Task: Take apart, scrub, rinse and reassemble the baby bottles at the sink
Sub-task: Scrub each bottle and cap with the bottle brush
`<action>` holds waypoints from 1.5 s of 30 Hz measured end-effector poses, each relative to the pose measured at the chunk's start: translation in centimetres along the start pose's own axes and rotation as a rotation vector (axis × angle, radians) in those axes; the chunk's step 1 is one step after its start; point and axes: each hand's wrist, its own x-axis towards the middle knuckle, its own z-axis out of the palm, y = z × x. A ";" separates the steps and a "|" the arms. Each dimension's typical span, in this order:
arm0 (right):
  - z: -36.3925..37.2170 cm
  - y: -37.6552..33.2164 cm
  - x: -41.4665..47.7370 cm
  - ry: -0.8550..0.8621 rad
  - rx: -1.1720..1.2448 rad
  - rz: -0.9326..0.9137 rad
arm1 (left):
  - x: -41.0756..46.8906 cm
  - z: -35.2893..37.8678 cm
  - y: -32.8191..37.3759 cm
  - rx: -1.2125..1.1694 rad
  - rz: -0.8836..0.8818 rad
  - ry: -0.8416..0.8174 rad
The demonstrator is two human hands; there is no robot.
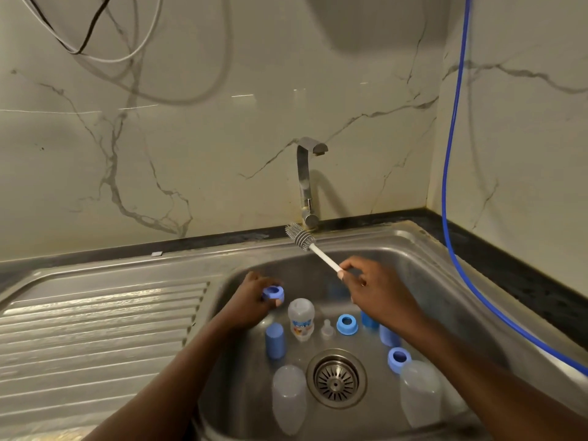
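Now the left hand (251,300) grips a blue screw ring (273,293) above the sink (445,272), at eleven o'clock from the drain (336,378). The right hand (378,294) pinches the white handle of a bottle brush (302,238), its bristles aimed at eleven o'clock, near the faucet (307,179). Around the drain are a printed bottle (301,318) at eleven, a teat (326,327) at twelve, a clear bottle (289,397) at eight and a second clear bottle (420,393) at three. A blue hose (451,186) hangs at two.

Bottles (289,397) and collars (346,324) ring the drain (336,378), faucet (305,179) behind, draining board (95,329) open
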 end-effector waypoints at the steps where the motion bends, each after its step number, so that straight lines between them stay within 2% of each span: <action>1: 0.1 0.3 0.0 -0.004 0.004 0.015 | -0.1 0.4 -0.1 0.024 0.013 -0.035; 6: 1.1 0.8 -0.1 -0.043 0.041 0.027 | -0.3 1.3 -0.5 0.078 0.080 -0.095; 15: 1.1 1.0 -0.1 -0.048 0.092 0.048 | -1.0 3.6 -0.6 0.247 0.069 -0.371; 27: 1.3 0.8 -0.1 -0.052 0.097 0.016 | -1.5 4.9 0.2 0.580 0.282 -0.546; 32: 1.3 0.8 0.0 -0.050 0.088 0.004 | -1.6 5.0 -0.1 0.642 0.337 -0.576; 38: 1.2 0.8 -0.1 -0.053 0.094 0.004 | -1.2 4.9 -0.2 0.530 0.303 -0.508; 45: 1.2 0.5 -0.2 -0.055 0.087 0.030 | -1.4 5.4 -0.7 0.695 0.339 -0.567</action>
